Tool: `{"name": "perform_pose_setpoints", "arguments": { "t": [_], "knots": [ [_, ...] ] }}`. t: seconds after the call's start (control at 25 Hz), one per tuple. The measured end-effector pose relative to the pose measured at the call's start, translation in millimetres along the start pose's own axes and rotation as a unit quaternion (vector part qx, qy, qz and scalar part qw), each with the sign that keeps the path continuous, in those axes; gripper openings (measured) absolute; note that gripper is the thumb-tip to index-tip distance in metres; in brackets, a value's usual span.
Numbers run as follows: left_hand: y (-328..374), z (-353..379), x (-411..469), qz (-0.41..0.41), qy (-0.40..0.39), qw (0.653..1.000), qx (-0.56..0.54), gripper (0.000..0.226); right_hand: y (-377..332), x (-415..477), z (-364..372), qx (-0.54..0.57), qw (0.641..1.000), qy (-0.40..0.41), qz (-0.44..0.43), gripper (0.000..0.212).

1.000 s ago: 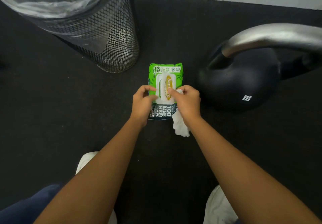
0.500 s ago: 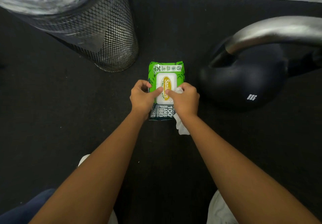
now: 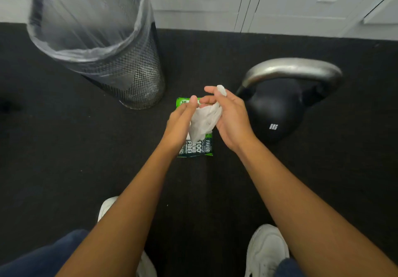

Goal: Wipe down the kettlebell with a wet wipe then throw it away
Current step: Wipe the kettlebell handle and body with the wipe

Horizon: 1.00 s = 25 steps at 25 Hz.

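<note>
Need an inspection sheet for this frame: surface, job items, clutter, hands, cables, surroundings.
Surface: black floor, no debris seen.
Job's things: wipe held above the green pack; kettlebell upright at right, untouched; lined mesh bin at left.
Clutter: nothing seen.
Hands: left hand and right hand both on the wipe.
Cables: nothing seen.
Surroundings: white lockers behind; white shoes at bottom.

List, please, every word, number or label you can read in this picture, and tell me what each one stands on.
"8KG": white print, low on the black kettlebell.
"100", "FIBE" and "FAVORI": cut-off white words on the dark lower end of the wet wipe pack on the floor.
The smaller print on the pack, and its green top end behind the hands, is too blurred or hidden to read.
</note>
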<state>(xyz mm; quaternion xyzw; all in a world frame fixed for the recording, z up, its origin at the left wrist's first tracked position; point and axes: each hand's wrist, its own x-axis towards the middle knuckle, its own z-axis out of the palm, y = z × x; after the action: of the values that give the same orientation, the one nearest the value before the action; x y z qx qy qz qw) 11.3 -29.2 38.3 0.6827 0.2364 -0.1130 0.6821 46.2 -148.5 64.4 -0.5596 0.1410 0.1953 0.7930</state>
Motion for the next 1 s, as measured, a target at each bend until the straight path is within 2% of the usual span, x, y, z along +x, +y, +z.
{"name": "perform_pose_setpoints", "arguments": {
  "t": [0.08,0.12,0.2,0.32,0.4,0.48,0.6,0.76,0.84,0.92,1.0],
  "knots": [
    [27,0,-20,0.008,-0.089,0.996,0.006,0.041,-30,-16,3,0.034,0.999,-0.02,-0.018,0.025],
    [38,-1,-29,0.024,-0.102,0.994,0.014,0.04,-45,-25,3,0.051,0.998,-0.025,-0.025,0.027],
    [62,-2,-46,0.051,-0.092,0.994,-0.029,0.03,-75,-43,-2,0.08,0.995,-0.042,-0.044,0.028],
    [99,-5,-66,0.062,-0.076,0.98,-0.173,0.016,-110,-70,-18,0.088,0.991,-0.076,-0.072,0.03],
    [127,-5,-78,0.098,-0.075,0.975,-0.187,0.014,-128,-90,-27,0.073,0.99,-0.083,-0.081,0.027],
    [154,0,-91,0.156,-0.05,0.977,-0.134,0.014,-145,-109,-32,0.056,0.992,-0.066,-0.091,0.024],
    [185,3,-108,0.224,0.039,0.973,-0.036,0.021,-169,-130,-37,0.037,0.993,-0.01,-0.111,0.018],
    [209,-2,-126,0.209,0.092,0.964,0.133,0.028,-206,-151,-33,-0.065,0.984,0.068,-0.15,0.013],
    [219,7,-141,0.203,0.013,0.954,0.219,0.041,-221,-163,-18,-0.182,0.964,0.063,-0.185,0.014],
    [229,27,-157,0.24,-0.118,0.948,0.174,0.057,-233,-175,2,-0.3,0.929,0.038,-0.213,0.015],
    [237,43,-171,0.269,-0.184,0.94,0.098,0.063,-240,-181,17,-0.339,0.914,0.003,-0.224,0.015]
  ]
}}
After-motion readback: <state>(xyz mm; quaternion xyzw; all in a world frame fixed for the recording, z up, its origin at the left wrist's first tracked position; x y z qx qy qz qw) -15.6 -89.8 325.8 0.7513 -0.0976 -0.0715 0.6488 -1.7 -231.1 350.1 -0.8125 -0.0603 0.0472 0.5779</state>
